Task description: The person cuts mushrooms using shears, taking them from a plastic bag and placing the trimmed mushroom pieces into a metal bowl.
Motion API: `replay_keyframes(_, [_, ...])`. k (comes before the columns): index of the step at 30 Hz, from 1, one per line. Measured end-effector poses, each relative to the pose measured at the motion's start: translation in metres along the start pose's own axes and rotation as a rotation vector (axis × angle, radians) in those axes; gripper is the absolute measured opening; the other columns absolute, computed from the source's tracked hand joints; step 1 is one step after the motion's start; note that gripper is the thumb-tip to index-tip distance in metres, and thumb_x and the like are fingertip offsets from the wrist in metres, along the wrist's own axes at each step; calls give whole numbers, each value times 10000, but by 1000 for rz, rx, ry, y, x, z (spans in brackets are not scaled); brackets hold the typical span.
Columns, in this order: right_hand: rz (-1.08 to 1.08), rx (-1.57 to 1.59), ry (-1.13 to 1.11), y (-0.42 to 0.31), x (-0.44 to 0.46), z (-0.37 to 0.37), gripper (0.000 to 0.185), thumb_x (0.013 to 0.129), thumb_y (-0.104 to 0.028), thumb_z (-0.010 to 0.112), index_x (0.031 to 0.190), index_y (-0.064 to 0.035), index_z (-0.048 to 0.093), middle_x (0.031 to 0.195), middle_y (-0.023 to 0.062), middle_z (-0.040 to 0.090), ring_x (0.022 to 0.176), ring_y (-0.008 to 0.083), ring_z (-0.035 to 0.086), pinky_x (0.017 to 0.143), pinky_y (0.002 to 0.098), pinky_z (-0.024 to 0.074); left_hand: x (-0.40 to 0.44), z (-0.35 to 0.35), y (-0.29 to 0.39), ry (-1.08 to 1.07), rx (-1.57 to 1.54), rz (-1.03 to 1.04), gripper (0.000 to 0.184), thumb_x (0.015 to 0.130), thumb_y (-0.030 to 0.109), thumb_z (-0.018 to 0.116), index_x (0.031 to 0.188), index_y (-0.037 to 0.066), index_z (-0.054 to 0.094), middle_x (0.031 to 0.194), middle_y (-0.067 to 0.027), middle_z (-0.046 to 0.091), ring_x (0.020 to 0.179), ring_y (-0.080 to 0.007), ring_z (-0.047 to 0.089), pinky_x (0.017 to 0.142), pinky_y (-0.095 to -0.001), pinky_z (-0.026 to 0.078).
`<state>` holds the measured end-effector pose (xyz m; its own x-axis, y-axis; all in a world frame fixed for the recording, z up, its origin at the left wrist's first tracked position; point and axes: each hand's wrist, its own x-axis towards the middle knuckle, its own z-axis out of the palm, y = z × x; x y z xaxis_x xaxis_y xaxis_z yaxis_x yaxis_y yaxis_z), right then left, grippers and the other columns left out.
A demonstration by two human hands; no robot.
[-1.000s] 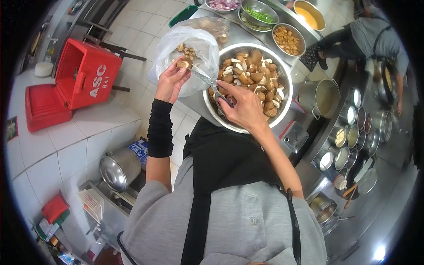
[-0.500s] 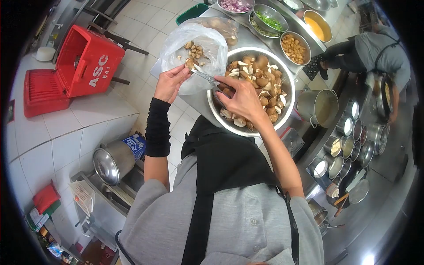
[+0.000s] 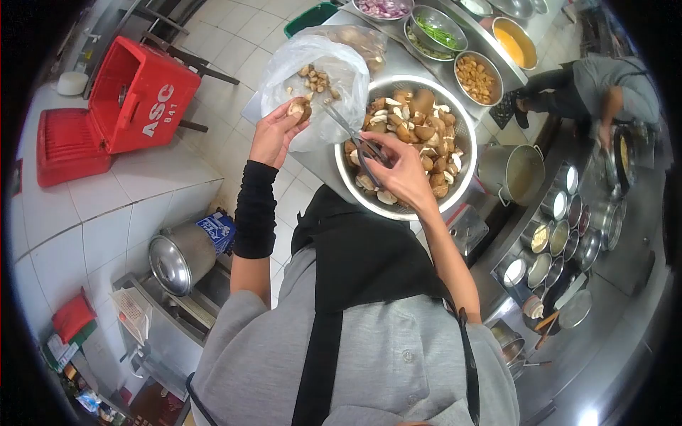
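A brown mushroom (image 3: 300, 109) is pinched in the fingertips of my left hand (image 3: 273, 135), over the near left edge of a clear plastic bag (image 3: 280, 64). Small cut mushroom pieces (image 3: 318, 80) lie in that bag. My right hand (image 3: 399, 169) holds dark-handled scissors (image 3: 349, 126), whose blades point up and left toward the bag, apart from the mushroom. Beneath my right hand, a metal colander (image 3: 465, 170) is full of brown mushrooms (image 3: 425, 128), some cut, with pale pieces among them.
Beyond the colander stand bowls of brown cubes (image 3: 477, 78), green vegetables (image 3: 435, 30), chopped onion (image 3: 383, 7) and orange liquid (image 3: 513, 42). A large pot (image 3: 513, 172) is at the right. A co-worker (image 3: 614, 89) stands at the far right. An open red box (image 3: 145, 103) is at left.
The scissors have come away from the mushroom and their handles have spread. The mushroom's cut face now shows in my left fingers. The co-worker's arm has moved.
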<state>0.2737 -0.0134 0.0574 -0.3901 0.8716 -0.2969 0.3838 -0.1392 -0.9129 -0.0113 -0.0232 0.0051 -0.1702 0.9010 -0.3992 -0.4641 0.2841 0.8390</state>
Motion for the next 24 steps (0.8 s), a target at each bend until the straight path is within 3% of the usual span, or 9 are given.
replay_keyframes(5, [-7,98,13,16,-34,-17,456,831,-199,783,1278,-127,727,671,-54,471,636,67,419,594,264,342,-19,57,-2,-104,92,-27,481,998,21,643,1428,-132,493,1310,-180,655,1144,-220,668,1019,-368,558])
replay_keyframes(10, [-1,168,79,34,-59,-33,453,851,-171,769,1299,-122,713,674,-69,446,640,51,402,595,246,318,-25,92,-19,-371,214,-103,322,1025,52,617,1286,-137,616,1245,-151,691,1104,-184,675,1015,-334,546])
replay_keyframes(14, [48,312,128,54,-76,-36,432,869,-105,754,1298,-80,716,685,-88,447,647,40,390,597,240,311,-20,105,-25,-521,348,-217,304,1026,70,627,1268,-114,632,1186,-112,710,1099,-149,668,1012,-307,535])
replay_keyframes(17, [95,361,168,72,-88,-35,410,906,-37,735,1314,-61,716,699,-98,482,647,33,384,588,218,289,-10,104,-36,-571,359,-308,318,1022,85,641,1282,-100,635,1162,-89,716,1071,-129,670,976,-281,532])
replay_keyframes(18, [141,369,176,76,-91,-35,407,913,-30,731,1319,-63,715,704,-98,493,644,30,380,582,213,282,-11,109,-35,-569,363,-305,321,1023,74,632,1303,-83,635,1155,-74,719,1035,-110,665,900,-266,537])
replay_keyframes(21, [172,388,205,88,-101,-34,409,931,-5,715,1338,-49,701,729,-93,537,637,15,389,568,194,274,-14,114,-51,-461,520,-172,368,970,81,671,1300,-81,653,1033,-66,725,936,-116,674,813,-292,548])
replay_keyframes(22, [156,413,226,90,-104,-35,414,933,2,710,1345,-40,693,736,-89,552,636,10,401,567,190,279,-17,116,-52,-416,722,-34,418,930,82,692,1331,-29,649,1022,-86,699,883,-147,666,758,-325,539])
replay_keyframes(24, [116,480,279,83,-112,-39,429,933,18,698,1360,-20,675,747,-79,579,637,-1,429,568,182,295,-31,131,-52,-315,895,250,410,919,70,681,1320,-11,656,1028,-116,666,882,-210,657,783,-344,534])
